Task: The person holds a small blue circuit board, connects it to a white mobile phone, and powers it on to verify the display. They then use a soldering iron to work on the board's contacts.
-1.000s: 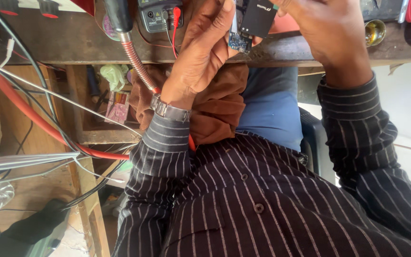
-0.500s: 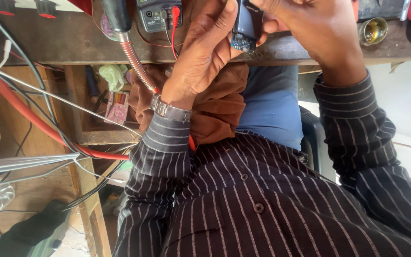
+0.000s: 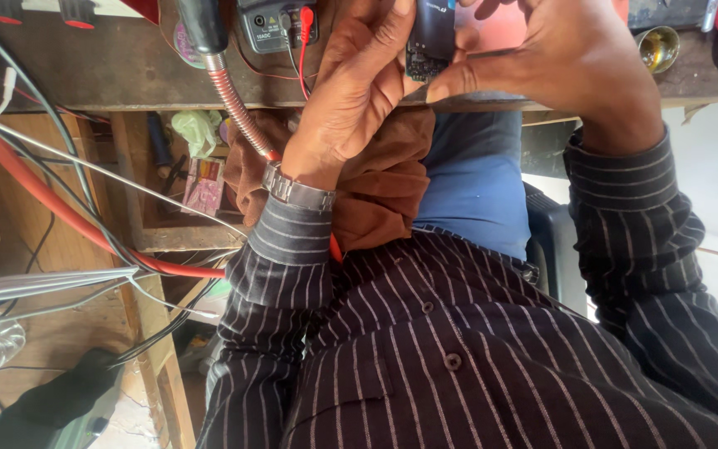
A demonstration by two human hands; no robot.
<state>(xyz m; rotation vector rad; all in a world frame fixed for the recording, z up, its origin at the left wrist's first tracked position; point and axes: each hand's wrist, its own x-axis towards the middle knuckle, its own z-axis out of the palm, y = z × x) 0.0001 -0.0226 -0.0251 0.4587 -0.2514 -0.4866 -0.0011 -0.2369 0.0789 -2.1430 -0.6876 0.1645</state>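
Pinching a small dark circuit board [image 3: 428,37] between both hands, I am keeping its long axis upright. My left hand [image 3: 359,91] fingers are pressing one edge, my right hand [image 3: 567,66] fingers the other, above the desk [image 3: 118,75].

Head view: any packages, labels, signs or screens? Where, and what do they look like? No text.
Small dark device: held between left hand and right hand at the bench edge; flat, black, pale label mark near its top, exposed circuit part below.
Meter: on the bench top, left of the hands; grey box, printed face, red and black leads plugged in.
Pink packet: shelf under the bench; small, rectangular, printed.
No lit screens or signs seen.
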